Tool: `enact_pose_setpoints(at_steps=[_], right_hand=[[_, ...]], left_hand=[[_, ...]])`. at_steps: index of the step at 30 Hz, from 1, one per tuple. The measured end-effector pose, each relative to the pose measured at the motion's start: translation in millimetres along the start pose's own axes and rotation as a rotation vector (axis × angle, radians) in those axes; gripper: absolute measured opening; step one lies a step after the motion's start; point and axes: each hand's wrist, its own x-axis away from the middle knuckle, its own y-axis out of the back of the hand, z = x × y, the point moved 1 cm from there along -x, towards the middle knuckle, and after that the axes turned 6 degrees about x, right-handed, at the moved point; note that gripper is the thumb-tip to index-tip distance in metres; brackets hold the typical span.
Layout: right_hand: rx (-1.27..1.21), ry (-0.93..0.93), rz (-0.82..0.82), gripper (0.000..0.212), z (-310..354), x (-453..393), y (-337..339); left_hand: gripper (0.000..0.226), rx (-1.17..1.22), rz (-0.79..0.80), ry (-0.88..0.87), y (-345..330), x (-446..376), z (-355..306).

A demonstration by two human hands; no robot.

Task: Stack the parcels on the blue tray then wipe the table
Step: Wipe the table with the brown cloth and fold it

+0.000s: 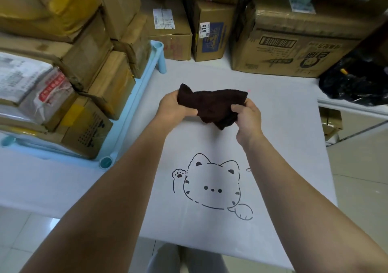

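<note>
Parcels (69,88) sit stacked on the blue tray (134,96), left of the cat drawing (212,185) on our table (283,146). Above that drawing, our left hand (174,109) and right hand (247,119) each clutch the dark cloth (212,104), lifted off the tabletop.

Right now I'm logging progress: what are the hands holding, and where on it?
Both hold the dark brown cloth above the table: left hand grips its left end, right hand its lower right edge.

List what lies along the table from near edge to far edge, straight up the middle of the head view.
Cat drawing → dark cloth held by left hand and right hand → cardboard box marked 675.
</note>
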Motion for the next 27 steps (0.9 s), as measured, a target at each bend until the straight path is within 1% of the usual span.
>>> enact_pose_setpoints(at_steps=[2,4,5,7,8,10,13,15,17,19,21,23,25,26,27], right_hand=[[0.053,-0.006,-0.003,0.027,-2,4,6],[0.165,-0.041,0.017,0.032,-19,12,12],[0.234,-0.071,0.033,0.033,-31,17,17],[0.378,-0.138,0.047,0.026,-53,27,28],[0.433,-0.177,0.047,0.024,-61,31,33],[0.468,-0.238,0.051,0.021,-73,35,40],[0.494,-0.272,0.048,0.011,-73,36,39],[0.516,-0.266,0.04,0.01,-71,32,37],[0.563,-0.222,0.028,0.009,-69,26,34],[0.671,-0.154,0.003,0.008,-70,18,34],[0.787,-0.124,-0.018,0.011,-75,11,33],[0.872,-0.146,-0.046,0.019,-80,6,31],[0.912,-0.191,-0.1,0.033,-85,2,30],[0.931,-0.215,-0.125,0.038,-84,2,29],[0.961,-0.235,-0.14,0.042,-83,2,30]], left_hand=[[0.038,-0.098,0.025,-0.002,-2,12,3],[0.034,-0.19,0.052,0.063,-3,28,24],[0.034,-0.234,0.082,0.104,-4,36,39],[0.042,-0.318,0.169,0.164,-3,53,64],[0.041,-0.342,0.203,0.189,-3,60,72],[0.036,-0.354,0.237,0.239,-3,70,82],[0.039,-0.305,0.232,0.301,-6,72,82],[0.034,-0.26,0.2,0.315,-8,66,78],[0.035,-0.259,0.127,0.306,-10,57,75],[0.035,-0.324,0.028,0.289,-14,48,73],[0.034,-0.442,-0.057,0.286,-18,43,74],[0.04,-0.561,-0.145,0.303,-21,43,74],[0.053,-0.638,-0.243,0.299,-22,41,76],[0.057,-0.676,-0.269,0.278,-22,40,76],[0.056,-0.731,-0.275,0.238,-23,38,77]])
